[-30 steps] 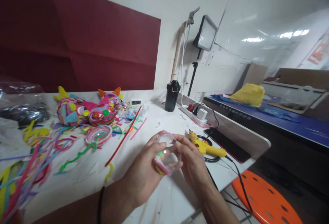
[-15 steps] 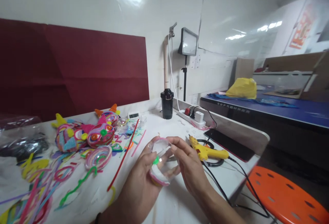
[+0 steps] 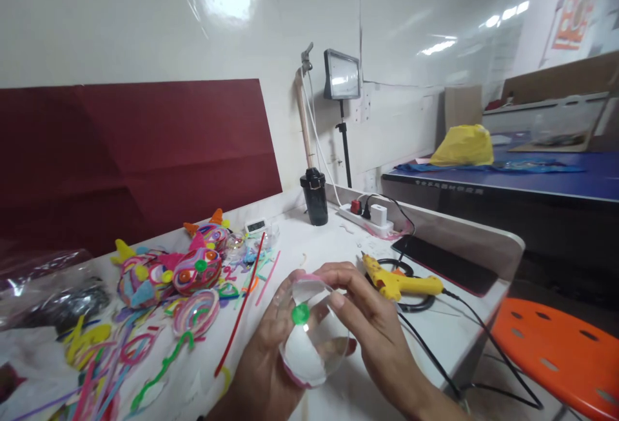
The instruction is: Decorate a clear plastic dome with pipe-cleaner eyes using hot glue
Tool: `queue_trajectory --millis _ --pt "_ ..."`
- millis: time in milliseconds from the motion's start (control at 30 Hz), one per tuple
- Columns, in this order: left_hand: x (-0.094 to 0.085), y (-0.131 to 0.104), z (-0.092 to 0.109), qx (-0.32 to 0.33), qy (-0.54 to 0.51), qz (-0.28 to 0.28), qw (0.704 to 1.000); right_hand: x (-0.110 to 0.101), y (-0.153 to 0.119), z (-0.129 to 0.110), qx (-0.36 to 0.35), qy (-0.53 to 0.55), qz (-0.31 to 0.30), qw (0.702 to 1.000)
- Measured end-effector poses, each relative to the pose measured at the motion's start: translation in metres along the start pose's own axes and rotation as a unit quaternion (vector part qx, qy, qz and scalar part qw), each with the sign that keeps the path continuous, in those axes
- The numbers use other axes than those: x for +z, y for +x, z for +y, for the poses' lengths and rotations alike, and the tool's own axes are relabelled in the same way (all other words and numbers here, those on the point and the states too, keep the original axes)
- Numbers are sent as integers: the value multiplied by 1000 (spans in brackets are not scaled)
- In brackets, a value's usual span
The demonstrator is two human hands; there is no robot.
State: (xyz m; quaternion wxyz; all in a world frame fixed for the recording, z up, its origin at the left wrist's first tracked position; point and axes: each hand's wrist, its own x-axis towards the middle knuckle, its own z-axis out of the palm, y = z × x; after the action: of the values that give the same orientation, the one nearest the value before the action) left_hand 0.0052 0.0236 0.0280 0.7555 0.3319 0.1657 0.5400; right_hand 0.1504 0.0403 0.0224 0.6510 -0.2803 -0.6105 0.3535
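Clear plastic forms the half-dome (image 3: 312, 337) that both hands hold above the near edge of the white table (image 3: 333, 240). A pink trim runs round the dome's rim and a small green dot (image 3: 300, 314) sits on its curved face. The left hand (image 3: 264, 369) cups the dome from below and behind, fingers closed on its lower rim. The right hand (image 3: 374, 337) grips it from the other side, its fingertips (image 3: 338, 298) laid along the dome's upper edge and the thumb pressed near the lower rim.

Right of the dome, just beyond the right hand, a yellow glue gun (image 3: 399, 282) lies on the table with its black cord trailing off the edge. Left of the dome a long red pipe cleaner (image 3: 239, 308) stretches across the table, and further left sit the colourful finished craft pieces (image 3: 186, 269) amid loose pipe-cleaner scraps. Beyond the dome, toward the wall, stand a black cup (image 3: 314, 196) and a white power strip (image 3: 365, 218). An orange stool (image 3: 556, 350) sits well to the right of the dome, off the table.
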Motion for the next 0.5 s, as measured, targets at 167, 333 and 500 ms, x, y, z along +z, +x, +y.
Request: queue_trajectory --millis 167,333,500 --pt "-12 3 -2 14 -6 -60 998 1 -1 -9 -46 -24 -3 999" --pt "-14 4 -4 9 15 -76 997 2 -3 -11 -108 -42 1 993" --pt "-8 3 4 -5 32 -74 997 1 -5 -9 -146 -72 3 987"
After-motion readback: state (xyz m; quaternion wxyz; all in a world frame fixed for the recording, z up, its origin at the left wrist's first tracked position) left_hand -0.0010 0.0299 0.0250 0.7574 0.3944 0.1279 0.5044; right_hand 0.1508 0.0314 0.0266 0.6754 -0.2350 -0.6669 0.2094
